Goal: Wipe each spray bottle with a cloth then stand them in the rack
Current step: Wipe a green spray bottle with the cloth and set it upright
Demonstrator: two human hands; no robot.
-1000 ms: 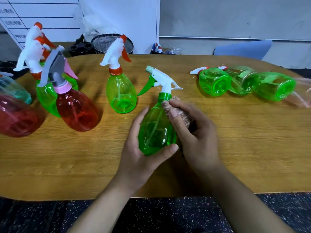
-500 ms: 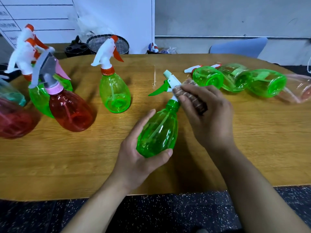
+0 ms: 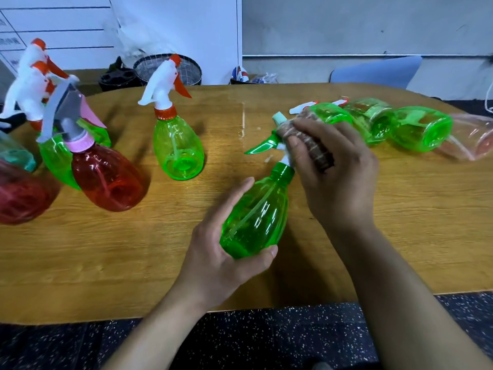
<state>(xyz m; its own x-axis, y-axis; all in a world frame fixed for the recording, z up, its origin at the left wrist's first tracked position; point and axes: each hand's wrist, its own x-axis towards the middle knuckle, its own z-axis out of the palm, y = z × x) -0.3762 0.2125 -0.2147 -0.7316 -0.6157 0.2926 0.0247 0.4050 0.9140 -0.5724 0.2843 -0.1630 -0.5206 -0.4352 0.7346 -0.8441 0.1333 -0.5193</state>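
Right at the middle of the desk [image 3: 400, 236], the left hand [image 3: 226, 260] grips the belly of a green spray bottle [image 3: 256, 220], fingers and thumb curled round its lower half, and the bottle leans away from the person with its green trigger pointing left. The right hand [image 3: 336, 172] is clenched round a brownish cloth [image 3: 320, 153], pressing it over the bottle's white sprayer head just above the green collar.

Bare wood lies between both hands and the near rounded edge of the desk, and more lies to the right of the right hand. Dark speckled floor [image 3: 266, 337] shows below that edge.

Beyond the right hand, three green bottles [image 3: 421, 132] lie on their sides in a row, bases toward the person, with a pinkish one at the far right. Left of the left hand, an upright green bottle [image 3: 177, 148] with an orange-and-white sprayer stands alone; further left a red bottle [image 3: 106, 177] with a grey sprayer stands among other green, red and teal ones. All the bottles look clear and empty, each with only a dip tube inside.

A wire mesh basket [image 3: 170, 65] sits past the far edge; its contents cannot be told. Writing on the white board at the upper left is too blurred to read.
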